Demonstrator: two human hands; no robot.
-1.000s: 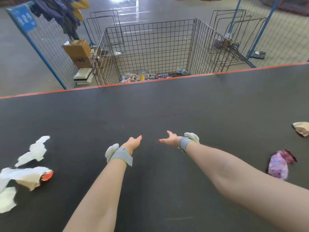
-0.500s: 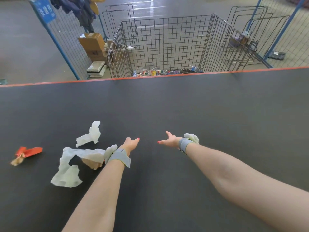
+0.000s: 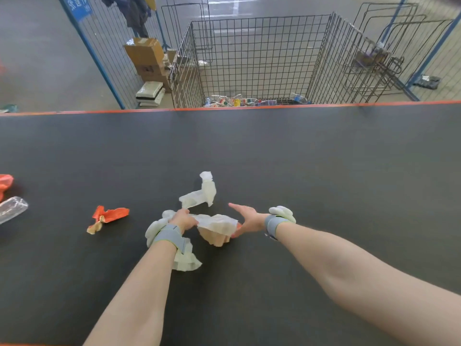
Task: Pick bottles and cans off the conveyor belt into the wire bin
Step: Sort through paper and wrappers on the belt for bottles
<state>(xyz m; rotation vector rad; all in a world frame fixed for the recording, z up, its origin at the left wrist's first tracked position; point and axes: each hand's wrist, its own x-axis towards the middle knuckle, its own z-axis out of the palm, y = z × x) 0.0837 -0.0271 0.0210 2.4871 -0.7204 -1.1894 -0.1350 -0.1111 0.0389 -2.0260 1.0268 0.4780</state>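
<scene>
A clear crushed plastic bottle (image 3: pixel 12 209) lies on the black conveyor belt (image 3: pixel 324 158) at the far left edge, well away from both hands. The wire bin (image 3: pixel 262 53) stands beyond the belt's orange far edge, with several bottles and cans (image 3: pixel 239 101) on its bottom. My left hand (image 3: pixel 183 218) hovers mid-belt, its fingers drooping over a white crumpled paper (image 3: pixel 214 222); whether they touch it is unclear. My right hand (image 3: pixel 245 218) is spread open just right of that paper, holding nothing. Both wrists wear grey straps.
More scraps lie on the belt: a white paper strip (image 3: pixel 202 193), an orange wrapper (image 3: pixel 108 216), an orange bag (image 3: pixel 5 183) at the left edge. Behind the belt are cardboard boxes (image 3: pixel 147 56), a blue-framed mesh fence (image 3: pixel 99 53) and stacked wire panels (image 3: pixel 381 46).
The paper scraps and orange wrapper have drifted right along the belt and now sit under and between my hands. The clear bottle has come into view at the left. My hands stayed put.
</scene>
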